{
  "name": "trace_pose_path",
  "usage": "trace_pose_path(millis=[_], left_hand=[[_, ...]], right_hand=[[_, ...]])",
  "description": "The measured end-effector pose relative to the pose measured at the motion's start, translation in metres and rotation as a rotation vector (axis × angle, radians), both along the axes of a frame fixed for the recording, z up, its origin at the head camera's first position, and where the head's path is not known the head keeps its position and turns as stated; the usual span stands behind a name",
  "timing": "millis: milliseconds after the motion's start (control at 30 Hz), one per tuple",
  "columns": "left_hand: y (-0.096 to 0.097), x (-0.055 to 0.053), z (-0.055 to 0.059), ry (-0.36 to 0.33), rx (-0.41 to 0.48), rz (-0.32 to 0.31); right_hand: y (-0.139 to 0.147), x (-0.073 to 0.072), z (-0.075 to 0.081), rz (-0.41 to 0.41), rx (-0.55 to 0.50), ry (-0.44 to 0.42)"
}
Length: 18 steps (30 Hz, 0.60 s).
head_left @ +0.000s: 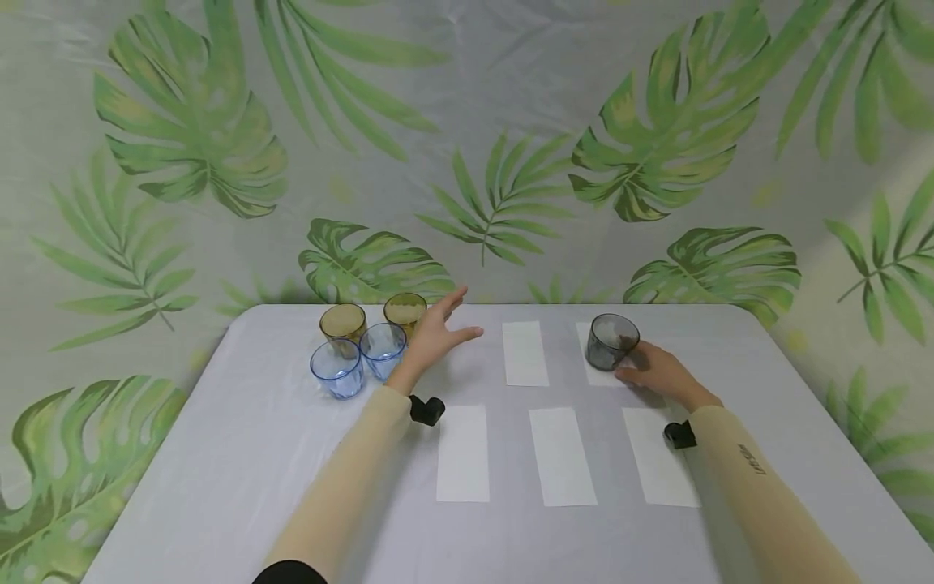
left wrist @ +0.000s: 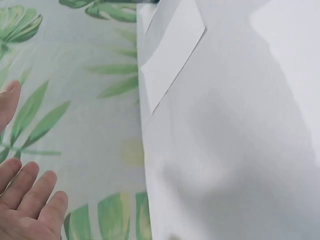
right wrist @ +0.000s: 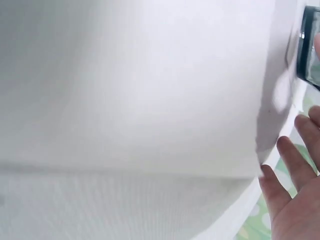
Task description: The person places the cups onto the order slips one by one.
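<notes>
At the right, a grey see-through glass (head_left: pixel 611 344) stands over the back right white paper, which it partly covers. My right hand (head_left: pixel 662 375) holds it from the right side, thumb at the near side and fingers partly hidden behind the glass. Part of that glass (right wrist: pixel 311 47) shows at the right wrist view's edge, with a fingertip against it. My left hand (head_left: pixel 434 337) is raised with fingers extended, holding nothing, beside an amber glass (head_left: pixel 403 310) that it partly overlaps. Its spread fingers also appear in the left wrist view.
Left of the left hand stand another amber glass (head_left: pixel 343 323) and two blue glasses (head_left: pixel 339 371), grouped closely. White paper rectangles lie in two rows, among them one at back middle (head_left: pixel 525 354) and one at front left (head_left: pixel 463 454). A leaf-patterned cloth (head_left: pixel 503 203) hangs behind the white table (head_left: pixel 219 487).
</notes>
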<state>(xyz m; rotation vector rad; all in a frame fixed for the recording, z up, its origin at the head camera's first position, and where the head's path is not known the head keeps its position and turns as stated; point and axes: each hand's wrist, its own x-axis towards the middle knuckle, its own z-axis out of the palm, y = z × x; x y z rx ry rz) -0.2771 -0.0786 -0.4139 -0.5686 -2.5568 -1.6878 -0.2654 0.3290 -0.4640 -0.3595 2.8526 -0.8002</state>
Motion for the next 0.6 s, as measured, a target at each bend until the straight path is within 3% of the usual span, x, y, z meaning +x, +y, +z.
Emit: trace_pose_path(millis=[333, 500, 600], left_hand=[[-0.041, 0.003, 0.016, -0.007, -0.068, 0.163], [-0.055, 0.002, 0.019, -0.094, -0.018, 0.217], [-0.062, 0.000, 0.017, -0.123, -0.034, 0.224]], right_hand=[[0.002, 0.007, 0.018, -0.027, -0.017, -0.024], [0.002, 0.010, 0.030, 0.002, -0.051, 0.046], [0.001, 0.011, 0.037, 0.011, -0.068, 0.063]])
